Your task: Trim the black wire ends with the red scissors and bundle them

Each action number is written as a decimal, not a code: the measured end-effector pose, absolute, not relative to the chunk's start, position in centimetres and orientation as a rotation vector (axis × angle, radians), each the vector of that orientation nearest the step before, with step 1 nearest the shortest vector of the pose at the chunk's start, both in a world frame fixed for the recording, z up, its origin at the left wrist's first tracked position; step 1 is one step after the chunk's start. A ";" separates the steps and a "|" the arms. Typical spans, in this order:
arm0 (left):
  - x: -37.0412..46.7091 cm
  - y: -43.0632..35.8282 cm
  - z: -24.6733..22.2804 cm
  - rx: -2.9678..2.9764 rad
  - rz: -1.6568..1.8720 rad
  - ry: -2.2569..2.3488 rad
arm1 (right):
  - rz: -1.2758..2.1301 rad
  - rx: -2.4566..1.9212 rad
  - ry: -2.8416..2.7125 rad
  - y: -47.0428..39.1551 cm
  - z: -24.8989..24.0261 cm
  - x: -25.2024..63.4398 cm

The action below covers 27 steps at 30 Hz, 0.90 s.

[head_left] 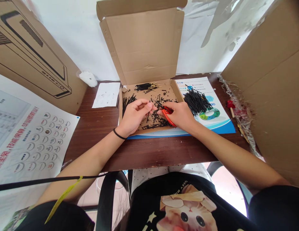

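My left hand [137, 115] is closed in a pinch on a thin black stick [148, 116] over the open cardboard box [151, 131]. Red-handled scissors [168, 117] are in my right hand [180, 115], their dark tips pointing at my left fingertips. Black sticks with gold-coloured ends [148, 86] lie at the back of the box, and more black sticks [127, 102] rest along its left side. Small black scraps [162, 122] are scattered over the box floor. A large pile of black sticks [198, 101] lies on the printed sheet to the right.
The box lid [146, 45] stands upright behind. A white paper [106, 95] lies left of the box. Large cardboard pieces [272, 80] flank the brown table [149, 154]. A red object with a pale stem [230, 105] lies at the right.
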<state>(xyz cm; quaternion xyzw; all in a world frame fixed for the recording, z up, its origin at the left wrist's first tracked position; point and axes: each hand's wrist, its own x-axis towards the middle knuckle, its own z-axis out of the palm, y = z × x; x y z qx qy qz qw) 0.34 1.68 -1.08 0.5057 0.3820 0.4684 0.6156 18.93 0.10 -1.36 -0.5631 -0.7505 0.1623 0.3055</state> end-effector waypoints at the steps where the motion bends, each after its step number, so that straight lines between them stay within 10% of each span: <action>1: 0.3 1.7 -1.1 1.171 1.082 0.885 | 0.427 -1.490 -1.988 0.1 -1.4 18.9; 27: 0.1 1.7 -1.2 1.199 1.067 0.841 | 0.415 -1.501 -2.006 0.2 -1.5 19.0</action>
